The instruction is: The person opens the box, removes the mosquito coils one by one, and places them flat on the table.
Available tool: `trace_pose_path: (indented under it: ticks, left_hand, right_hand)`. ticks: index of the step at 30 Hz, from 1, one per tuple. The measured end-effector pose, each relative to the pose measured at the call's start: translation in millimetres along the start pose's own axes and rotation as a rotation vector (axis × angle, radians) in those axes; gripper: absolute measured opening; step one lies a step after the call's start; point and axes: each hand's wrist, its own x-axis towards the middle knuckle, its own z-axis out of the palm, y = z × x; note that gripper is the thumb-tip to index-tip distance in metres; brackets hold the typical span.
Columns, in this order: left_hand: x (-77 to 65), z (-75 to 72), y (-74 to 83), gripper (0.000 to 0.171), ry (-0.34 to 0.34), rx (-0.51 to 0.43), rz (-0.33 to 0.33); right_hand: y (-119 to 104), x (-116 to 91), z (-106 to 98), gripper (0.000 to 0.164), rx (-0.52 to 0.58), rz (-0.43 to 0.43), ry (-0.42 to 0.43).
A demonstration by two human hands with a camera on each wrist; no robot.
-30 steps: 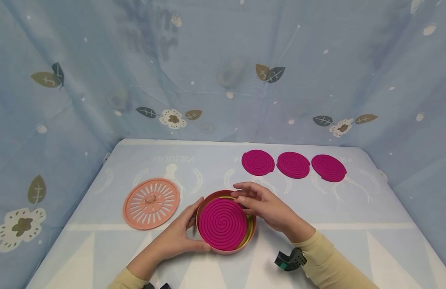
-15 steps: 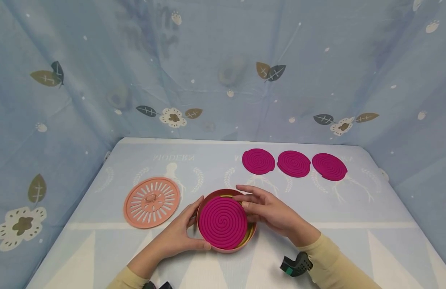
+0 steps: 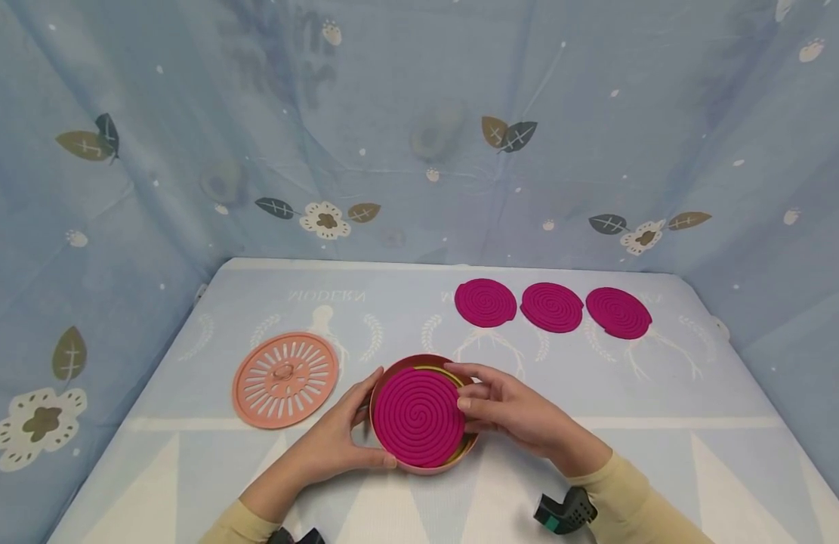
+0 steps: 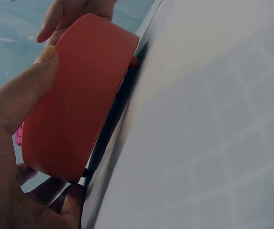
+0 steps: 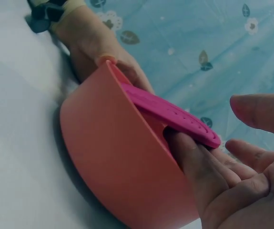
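Note:
My left hand (image 3: pixel 340 437) grips a round coral mosquito coil box (image 4: pixel 79 100) by its left side, thumb at the near rim and fingers behind. A magenta mosquito coil (image 3: pixel 419 417) lies at the mouth of the box, with yellow showing beneath it. In the right wrist view, the coil's right edge is raised above the rim. My right hand (image 3: pixel 510 412) is at that edge. Its fingertips (image 5: pixel 182 143) reach inside the box, under the coil, while another digit stands apart from it in that view.
A slotted coral lid (image 3: pixel 285 381) with a small ring knob lies left of the box. Along the back right of the table, 3 more magenta coils lie in a row: one on the left (image 3: pixel 485 303), one between (image 3: pixel 552 307), one on the right (image 3: pixel 619 313). Patterned cloth (image 3: pixel 419 136) walls the table.
My right hand has drawn a little to the right and toward me along the edge of the coil. The left hand and the box have stayed almost still.

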Motion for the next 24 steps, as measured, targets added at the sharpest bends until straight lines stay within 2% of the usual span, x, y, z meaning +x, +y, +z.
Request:
trace_pose_path:
  ticks: [14,24]
  left_hand:
    - [0.8,0.6,0.6,0.124,0.003,0.008,0.003]
    - [0.0,0.1,-0.8,0.124,0.006,0.021,0.021]
  right_hand:
    - [8.4,-0.4,5.2,0.066,-0.031,0.002,0.035]
    - [8.5,2.9,8.4,0.066,-0.106,0.05,0.123]
